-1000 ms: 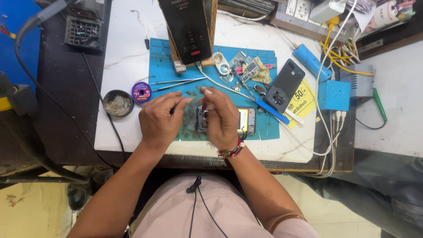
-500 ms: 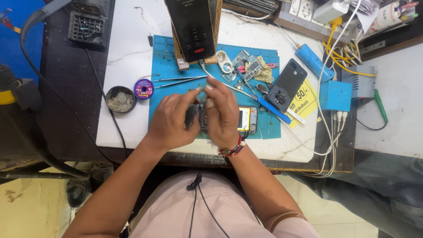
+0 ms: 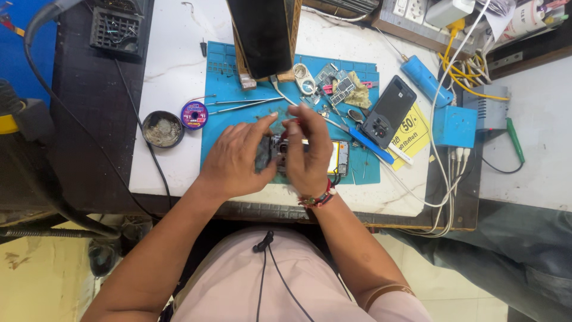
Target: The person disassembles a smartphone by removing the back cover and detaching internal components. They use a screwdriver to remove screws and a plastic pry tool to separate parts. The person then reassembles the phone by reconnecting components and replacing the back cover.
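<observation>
Blue silicone work mat (image 3: 226, 119) covers the white bench top (image 3: 167, 65), and both hands meet over its near edge. The left hand (image 3: 235, 158) curls around the left end of an opened phone (image 3: 336, 156), its fingers closed on the dark casing; the thumb lies along the top. The right hand (image 3: 310, 152) bends over the same phone from the other side, fingers drawn together on a thin tool with a red tip (image 3: 294, 122), though how firmly it pinches cannot be told. The phone lies flat on the mat, directly beneath both palms, with its yellowish battery end showing just right of the right hand.

Beyond the left hand's fingertips lie tweezers (image 3: 244, 104). Farther left of that hand sit a purple solder spool (image 3: 194, 114) and a round tin (image 3: 162, 129). Past the right hand's knuckles rests a dark phone back cover (image 3: 388, 111), near a blue cylindrical tool (image 3: 424, 76).
</observation>
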